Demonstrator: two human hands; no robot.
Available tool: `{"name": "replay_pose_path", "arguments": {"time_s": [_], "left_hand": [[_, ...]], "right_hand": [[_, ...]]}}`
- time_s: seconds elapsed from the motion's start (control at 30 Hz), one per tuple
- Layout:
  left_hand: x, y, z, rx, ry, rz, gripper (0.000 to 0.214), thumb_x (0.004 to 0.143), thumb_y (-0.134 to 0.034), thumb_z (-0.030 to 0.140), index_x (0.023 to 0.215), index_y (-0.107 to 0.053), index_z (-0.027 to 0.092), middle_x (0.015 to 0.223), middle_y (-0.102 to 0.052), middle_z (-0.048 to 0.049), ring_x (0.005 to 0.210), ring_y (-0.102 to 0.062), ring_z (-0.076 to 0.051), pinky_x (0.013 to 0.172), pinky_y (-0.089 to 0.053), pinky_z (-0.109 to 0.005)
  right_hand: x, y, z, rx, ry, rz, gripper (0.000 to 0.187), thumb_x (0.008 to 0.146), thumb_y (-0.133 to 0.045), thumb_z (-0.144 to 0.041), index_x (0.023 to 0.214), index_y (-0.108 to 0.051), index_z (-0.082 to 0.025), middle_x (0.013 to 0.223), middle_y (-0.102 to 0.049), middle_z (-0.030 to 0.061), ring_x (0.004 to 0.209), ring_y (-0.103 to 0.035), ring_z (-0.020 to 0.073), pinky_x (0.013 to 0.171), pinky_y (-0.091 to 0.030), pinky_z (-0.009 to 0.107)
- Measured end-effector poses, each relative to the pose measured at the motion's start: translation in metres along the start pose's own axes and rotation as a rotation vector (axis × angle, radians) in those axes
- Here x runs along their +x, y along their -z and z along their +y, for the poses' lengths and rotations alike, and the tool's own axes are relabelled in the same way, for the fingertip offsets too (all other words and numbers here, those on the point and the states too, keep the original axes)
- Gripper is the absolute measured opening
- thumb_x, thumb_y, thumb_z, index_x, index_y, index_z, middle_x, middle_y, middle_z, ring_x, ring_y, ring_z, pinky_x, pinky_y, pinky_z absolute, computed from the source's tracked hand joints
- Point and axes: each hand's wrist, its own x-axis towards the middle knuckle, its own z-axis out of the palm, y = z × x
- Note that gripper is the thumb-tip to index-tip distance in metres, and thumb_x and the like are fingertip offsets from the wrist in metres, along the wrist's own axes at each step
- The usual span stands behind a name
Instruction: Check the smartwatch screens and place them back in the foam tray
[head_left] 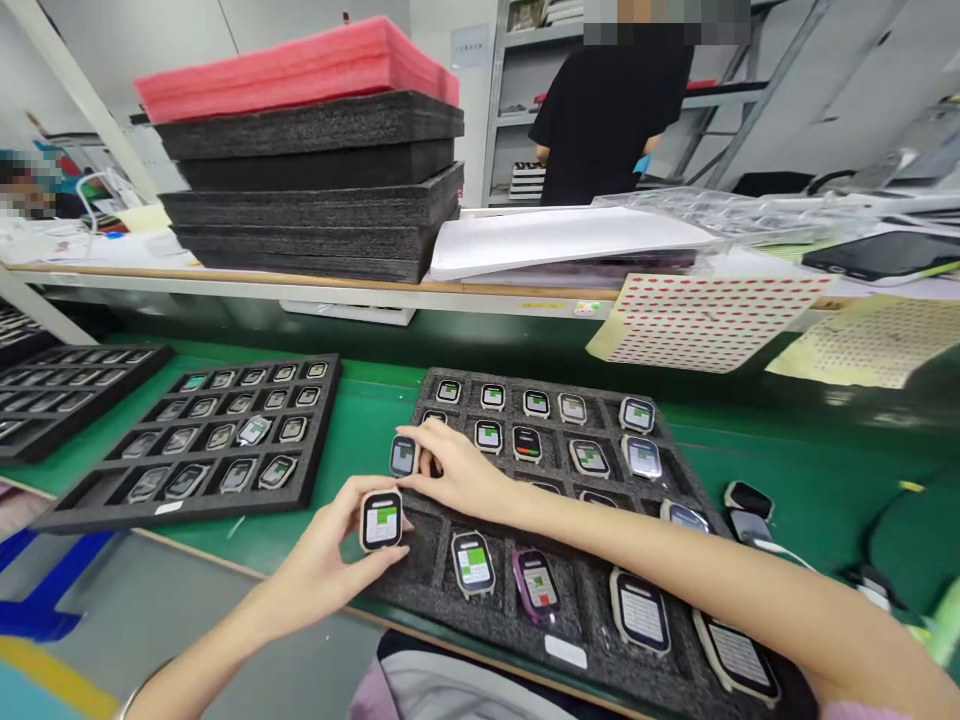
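Observation:
My left hand (pixel 328 562) grips a smartwatch body (pixel 382 520) by its edges between thumb and fingers. This watch has no strap, and its lit screen shows green and white blocks. Just beyond it, my right hand (pixel 459 468) pinches a second smartwatch (pixel 403 456) with a darker screen, near the left edge of a black foam tray (pixel 442 618). Strapless watches sit in the tray's pockets, among them a purple-cased watch (pixel 537 585) and a pale-cased watch (pixel 473 564). My right forearm crosses over the tray and hides some pockets.
Another foam tray of watches (pixel 321 440) lies to the left on the green bench, with a further tray (pixel 82 400) beyond it. Stacked black foam (pixel 315 215) topped with pink foam (pixel 300 75) stands on the shelf. Two devices and a white cable lie right. A person (pixel 611 110) stands behind.

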Motion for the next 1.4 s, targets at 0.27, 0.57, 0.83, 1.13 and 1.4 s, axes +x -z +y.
{"name": "replay_pose_path", "arguments": {"time_s": [0.27, 0.57, 0.83, 1.13, 1.4], "left_hand": [[0.011, 0.008, -0.008, 0.618, -0.308, -0.114, 0.041, 0.078, -0.066, 0.025, 0.116, -0.050, 0.022, 0.114, -0.055, -0.0096, 0.109, -0.048, -0.027, 0.093, -0.041, -0.043], [0.021, 0.008, 0.001, 0.854, -0.337, -0.269, 0.026, 0.081, -0.061, 0.028, 0.106, -0.058, 0.020, 0.109, -0.056, -0.0080, 0.099, -0.051, -0.026, 0.084, -0.042, -0.040], [0.031, -0.036, 0.017, 1.052, -0.432, -0.335, 0.026, 0.083, -0.060, 0.026, 0.106, -0.058, 0.014, 0.101, -0.059, -0.0125, 0.093, -0.053, -0.029, 0.077, -0.043, -0.042], [0.057, -0.069, 0.033, 1.231, -0.397, -0.458, 0.035, 0.065, -0.078, 0.036, 0.080, -0.062, 0.009, 0.085, -0.062, -0.0179, 0.084, -0.056, -0.034, 0.067, -0.048, -0.042], [0.056, -0.051, 0.040, 0.694, -0.264, -0.309, 0.028, 0.067, -0.070, 0.034, 0.087, -0.061, 0.015, 0.083, -0.061, -0.0061, 0.072, -0.060, -0.022, 0.062, -0.052, -0.033]], "right_hand": [[-0.008, -0.001, -0.006, -0.205, -0.074, -0.055, 0.036, 0.082, -0.067, -0.031, 0.110, -0.061, -0.009, 0.098, -0.055, 0.0126, 0.095, -0.053, 0.0297, 0.084, -0.043, 0.045], [-0.052, 0.038, -0.012, -0.271, -0.083, -0.072, 0.026, 0.086, -0.064, -0.030, 0.104, -0.063, -0.013, 0.098, -0.056, 0.0097, 0.093, -0.055, 0.0244, 0.083, -0.045, 0.037], [-0.129, 0.058, -0.032, -0.295, -0.193, -0.305, 0.038, 0.074, -0.071, -0.016, 0.111, -0.060, -0.016, 0.101, -0.054, 0.0081, 0.090, -0.055, 0.0239, 0.077, -0.047, 0.034], [-0.138, 0.037, -0.014, -0.237, -0.097, -0.183, 0.038, 0.074, -0.071, -0.017, 0.109, -0.058, -0.015, 0.104, -0.055, 0.0109, 0.093, -0.054, 0.0258, 0.079, -0.048, 0.037], [-0.136, 0.052, -0.006, -0.014, -0.218, -0.174, 0.044, 0.078, -0.070, -0.019, 0.119, -0.054, -0.023, 0.108, -0.057, 0.0066, 0.101, -0.054, 0.0241, 0.088, -0.046, 0.036]]}}
